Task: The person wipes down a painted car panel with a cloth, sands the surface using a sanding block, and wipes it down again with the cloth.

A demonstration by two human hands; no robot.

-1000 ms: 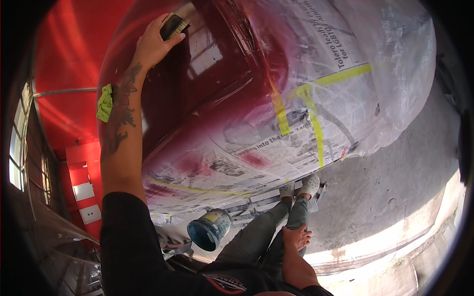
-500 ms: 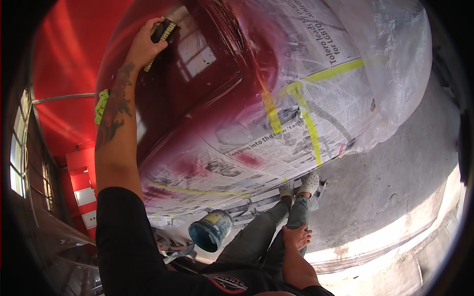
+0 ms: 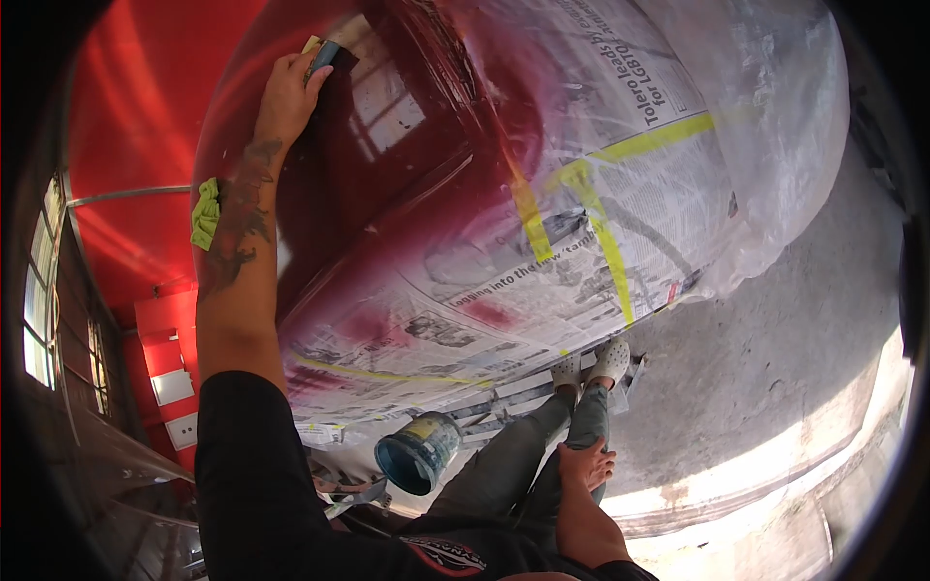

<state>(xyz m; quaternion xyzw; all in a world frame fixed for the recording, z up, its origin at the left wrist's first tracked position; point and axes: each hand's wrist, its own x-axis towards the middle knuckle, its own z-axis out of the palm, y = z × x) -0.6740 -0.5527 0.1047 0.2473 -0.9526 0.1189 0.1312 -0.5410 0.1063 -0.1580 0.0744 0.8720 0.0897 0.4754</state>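
Note:
My left hand [image 3: 291,92] is closed on a sanding block [image 3: 326,56], blue-grey with a pale yellowish layer along its side. The block rests on the glossy dark red car panel [image 3: 358,184] near the top of the view. Fingers hide part of it, so its underside does not show. A crumpled yellow-green cloth [image 3: 205,215] lies at the panel's left edge, beside my forearm. My right hand [image 3: 584,467] lies over my knee, holding no visible object, its fingers draped apart over the trouser leg.
Newspaper [image 3: 484,290] held by yellow masking tape [image 3: 610,261] borders the panel. Clear plastic sheeting [image 3: 785,126] covers the right part. A blue bucket [image 3: 418,453] stands by my legs on the concrete floor [image 3: 756,358]. Red panels [image 3: 126,116] rise at left.
My left hand has turned the sanding block, so its blue-grey face shows where a dark face and yellowish strip showed before. The hand shifted slightly. My right hand stays on the knee.

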